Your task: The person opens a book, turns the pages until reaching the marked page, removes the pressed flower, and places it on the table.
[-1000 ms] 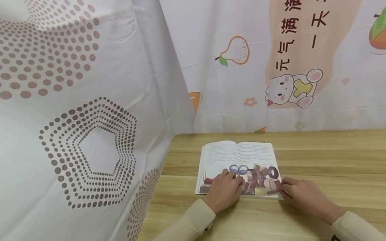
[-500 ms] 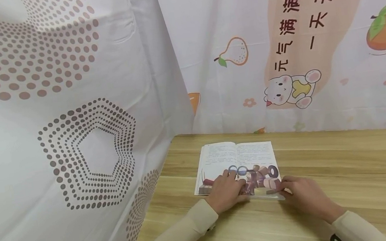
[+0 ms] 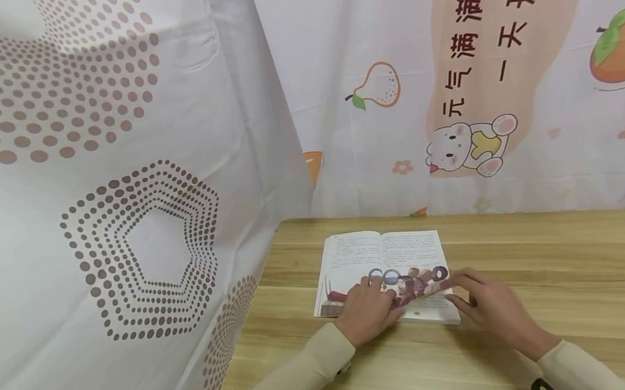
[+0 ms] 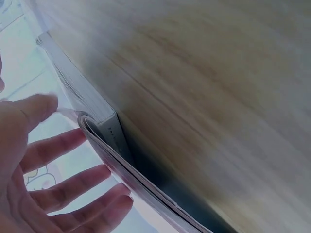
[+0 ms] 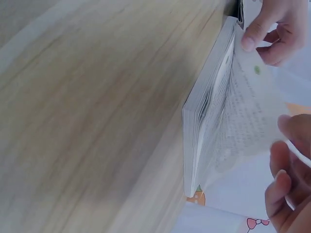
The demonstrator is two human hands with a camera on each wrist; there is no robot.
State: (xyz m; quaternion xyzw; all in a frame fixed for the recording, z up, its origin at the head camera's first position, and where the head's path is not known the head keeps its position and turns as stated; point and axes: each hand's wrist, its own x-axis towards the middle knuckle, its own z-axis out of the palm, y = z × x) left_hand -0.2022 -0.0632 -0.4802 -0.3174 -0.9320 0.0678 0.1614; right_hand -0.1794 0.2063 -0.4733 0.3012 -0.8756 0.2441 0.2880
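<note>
An open book (image 3: pixel 354 251) lies on the table, with lines of text at the top of its pages and a coloured picture across the bottom. My left hand (image 3: pixel 364 309) rests on the lower middle of the book, near the fold. In the left wrist view its fingers (image 4: pixel 73 187) lie spread over the page. At the lower right corner my right hand (image 3: pixel 493 309) holds the edge of a raised page (image 5: pixel 252 107) between thumb and forefinger. Printed text on the page beneath shows under the lifted corner.
The wooden table (image 3: pixel 561 268) extends right and in front of the book. A white dotted curtain (image 3: pixel 119 244) hangs along the left side. Another curtain (image 3: pixel 354 151), printed with fruit and characters, hangs behind the table.
My right hand has lifted the lower right corner of the page, which lay flat before, and the page beneath now shows. The left hand has slid slightly right on the book.
</note>
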